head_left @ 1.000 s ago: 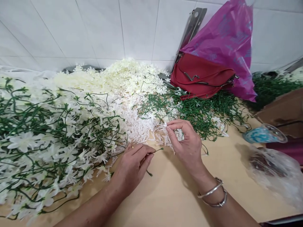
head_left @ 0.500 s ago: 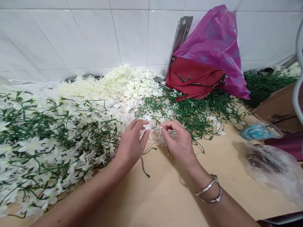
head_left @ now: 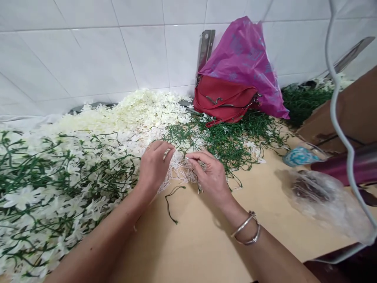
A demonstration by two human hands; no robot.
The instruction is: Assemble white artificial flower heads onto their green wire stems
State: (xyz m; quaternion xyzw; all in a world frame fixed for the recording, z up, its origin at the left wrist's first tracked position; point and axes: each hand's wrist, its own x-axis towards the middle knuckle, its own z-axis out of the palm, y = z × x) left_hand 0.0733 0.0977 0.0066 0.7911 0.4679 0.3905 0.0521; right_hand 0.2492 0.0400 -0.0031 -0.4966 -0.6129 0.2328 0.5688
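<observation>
My left hand [head_left: 153, 167] is closed in a pinch over white stamen-like sticks [head_left: 179, 169]; whatever sits at its fingertips is too small to make out. My right hand [head_left: 211, 175], just to the right, pinches a small white piece [head_left: 187, 158] between thumb and forefinger. Beneath that hand a thin green stem [head_left: 198, 184] pokes out, and I cannot tell whether it is held. One loose green plastic stem [head_left: 167, 202] lies on the table in front of the hands. A heap of white artificial flowers on green stems [head_left: 73, 169] spreads out to the left.
Cream flower heads [head_left: 141, 104] are piled along the tiled wall. Green stems [head_left: 232, 143] lie in a tangle under a red handbag [head_left: 225, 96] and purple plastic bag [head_left: 244, 51]. On the right are a clear plastic bag [head_left: 318, 196], a cardboard box [head_left: 338, 114] and a white cable [head_left: 335, 106].
My view has turned to the right, so things appear further left. My left hand's fingers have drawn together, and the white flower that showed at them no longer does. My right hand keeps its pinch.
</observation>
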